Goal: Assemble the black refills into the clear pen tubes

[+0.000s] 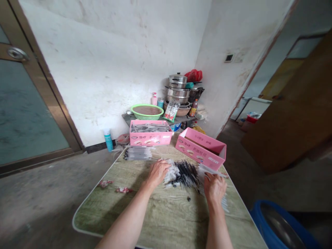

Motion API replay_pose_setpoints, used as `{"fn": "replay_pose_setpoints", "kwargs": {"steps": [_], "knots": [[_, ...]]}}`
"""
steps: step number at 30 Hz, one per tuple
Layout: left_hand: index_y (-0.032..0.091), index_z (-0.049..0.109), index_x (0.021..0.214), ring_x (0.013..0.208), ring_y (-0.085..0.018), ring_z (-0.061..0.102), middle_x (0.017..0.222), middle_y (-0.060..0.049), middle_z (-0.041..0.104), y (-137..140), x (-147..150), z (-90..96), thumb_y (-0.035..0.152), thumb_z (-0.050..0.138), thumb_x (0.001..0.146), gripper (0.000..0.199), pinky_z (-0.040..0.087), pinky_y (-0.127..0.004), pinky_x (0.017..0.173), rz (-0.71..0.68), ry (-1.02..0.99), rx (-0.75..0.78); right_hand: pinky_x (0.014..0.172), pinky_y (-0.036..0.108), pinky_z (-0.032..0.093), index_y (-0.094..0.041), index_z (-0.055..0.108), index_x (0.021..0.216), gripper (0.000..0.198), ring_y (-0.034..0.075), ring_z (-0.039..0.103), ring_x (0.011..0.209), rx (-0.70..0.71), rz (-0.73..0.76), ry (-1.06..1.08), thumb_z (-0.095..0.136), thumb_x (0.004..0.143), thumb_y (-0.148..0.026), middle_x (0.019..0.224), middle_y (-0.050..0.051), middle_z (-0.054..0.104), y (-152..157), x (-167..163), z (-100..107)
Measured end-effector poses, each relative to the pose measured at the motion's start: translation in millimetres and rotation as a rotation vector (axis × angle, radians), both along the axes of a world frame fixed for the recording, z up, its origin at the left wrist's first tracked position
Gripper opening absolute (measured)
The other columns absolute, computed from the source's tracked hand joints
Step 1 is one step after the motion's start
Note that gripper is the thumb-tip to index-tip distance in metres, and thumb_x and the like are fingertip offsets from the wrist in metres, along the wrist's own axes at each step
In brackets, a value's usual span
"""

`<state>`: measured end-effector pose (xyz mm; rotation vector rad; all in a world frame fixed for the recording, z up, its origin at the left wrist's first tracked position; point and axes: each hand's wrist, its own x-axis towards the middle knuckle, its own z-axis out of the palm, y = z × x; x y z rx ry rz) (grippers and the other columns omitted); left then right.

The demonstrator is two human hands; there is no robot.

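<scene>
In the head view my left hand (158, 173) bends over the left side of a pile of white and clear pen caps (171, 173). Its fingers are curled together at the pile; what they hold, if anything, is hidden. Dark slim pen refills (187, 173) lie heaped between my two hands. On the right, my right hand (215, 186) has its fingers closed over clear pen barrels (204, 169), some of which stick out beyond it. A small black piece (188, 199) lies alone on the table, nearer me.
A pink box (150, 138) filled with pen parts and a second pink box (199, 152) stand at the table's (166, 221) far edge. A row of pens (138, 153) lies left. Behind are a green basin (147, 117) and stacked pots (178, 91). A blue tub (282, 224) stands right.
</scene>
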<state>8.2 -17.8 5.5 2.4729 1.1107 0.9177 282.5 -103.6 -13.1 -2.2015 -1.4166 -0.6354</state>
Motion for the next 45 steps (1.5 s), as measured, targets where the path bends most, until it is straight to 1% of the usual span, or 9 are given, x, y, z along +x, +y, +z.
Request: {"fn": "replay_pose_setpoints", "kwargs": {"steps": [2, 6, 8, 12, 14, 17, 31, 40, 45], "knots": [[0.025, 0.075, 0.105, 0.096, -0.02, 0.065, 0.099, -0.005, 0.073, 0, 1, 0.3, 0.016, 0.06, 0.086, 0.025, 0.04, -0.035, 0.101, -0.004, -0.013, -0.004, 0.073, 0.035, 0.03, -0.019, 0.079, 0.093, 0.024, 0.028, 0.054, 0.087, -0.004, 0.003, 0.0, 0.058, 0.084, -0.024, 0.085, 0.012, 0.069, 1, 2, -1], [0.025, 0.069, 0.118, 0.1, -0.021, 0.062, 0.106, -0.005, 0.071, 3, -1, 0.8, 0.017, 0.062, 0.085, 0.035, 0.043, -0.033, 0.096, 0.049, -0.053, 0.023, 0.074, 0.035, 0.03, -0.019, 0.079, 0.094, 0.027, 0.028, 0.054, 0.089, 0.015, 0.011, -0.004, 0.055, 0.083, -0.022, 0.085, 0.012, 0.069, 2, 3, -1], [0.023, 0.067, 0.12, 0.102, -0.022, 0.059, 0.108, -0.005, 0.069, 8, -5, 0.5, 0.017, 0.061, 0.085, 0.037, 0.044, -0.033, 0.094, 0.16, -0.069, 0.055, 0.074, 0.035, 0.031, -0.018, 0.078, 0.095, 0.028, 0.028, 0.053, 0.088, 0.033, 0.015, -0.002, 0.053, 0.082, -0.02, 0.085, 0.013, 0.068, 1, 1, 0], [0.019, 0.068, 0.114, 0.102, -0.025, 0.058, 0.109, -0.009, 0.068, 20, -24, -2.0, 0.015, 0.057, 0.084, 0.032, 0.042, -0.034, 0.093, 0.499, -0.037, 0.085, 0.076, 0.036, 0.032, -0.016, 0.075, 0.096, 0.029, 0.027, 0.051, 0.091, 0.105, 0.024, 0.0, 0.051, 0.081, -0.018, 0.091, 0.013, 0.068, 1, -7, 3], [0.019, 0.07, 0.107, 0.098, -0.026, 0.059, 0.105, -0.009, 0.068, 24, -36, -4.5, 0.016, 0.057, 0.083, 0.027, 0.042, -0.035, 0.09, 0.636, 0.061, 0.042, 0.078, 0.036, 0.032, -0.016, 0.074, 0.094, 0.026, 0.027, 0.05, 0.094, 0.153, 0.027, -0.001, 0.051, 0.082, -0.018, 0.094, 0.013, 0.067, 1, -13, 5], [0.021, 0.072, 0.098, 0.095, -0.027, 0.059, 0.099, -0.009, 0.068, 29, -47, -8.6, 0.019, 0.059, 0.08, 0.022, 0.042, -0.034, 0.084, 0.738, 0.189, -0.06, 0.08, 0.035, 0.032, -0.017, 0.071, 0.092, 0.024, 0.026, 0.049, 0.095, 0.182, 0.057, 0.002, 0.049, 0.085, -0.018, 0.097, 0.011, 0.066, 1, -21, 7], [0.024, 0.074, 0.092, 0.097, -0.029, 0.057, 0.098, -0.01, 0.067, 27, -49, -9.7, 0.02, 0.058, 0.08, 0.02, 0.04, -0.036, 0.08, 0.735, 0.256, -0.081, 0.081, 0.035, 0.032, -0.016, 0.07, 0.097, 0.025, 0.025, 0.049, 0.095, 0.25, 0.09, 0.05, 0.045, 0.091, -0.02, 0.095, 0.011, 0.066, 1, -28, 5], [0.025, 0.073, 0.093, 0.095, -0.028, 0.06, 0.097, -0.007, 0.071, 29, -46, -11.8, 0.02, 0.059, 0.082, 0.018, 0.04, -0.036, 0.08, 0.62, 0.281, -0.114, 0.084, 0.035, 0.033, -0.017, 0.068, 0.098, 0.024, 0.025, 0.049, 0.098, 0.264, 0.136, 0.067, 0.045, 0.091, -0.02, 0.099, 0.01, 0.065, 2, -32, 5], [0.022, 0.069, 0.094, 0.095, -0.028, 0.06, 0.097, -0.008, 0.069, 27, -42, -5.7, 0.02, 0.055, 0.085, 0.017, 0.041, -0.036, 0.081, 0.627, 0.228, -0.076, 0.085, 0.038, 0.036, -0.016, 0.067, 0.098, 0.025, 0.026, 0.051, 0.095, 0.304, 0.165, 0.092, 0.044, 0.092, -0.022, 0.097, 0.012, 0.065, 2, -37, 8]]}}
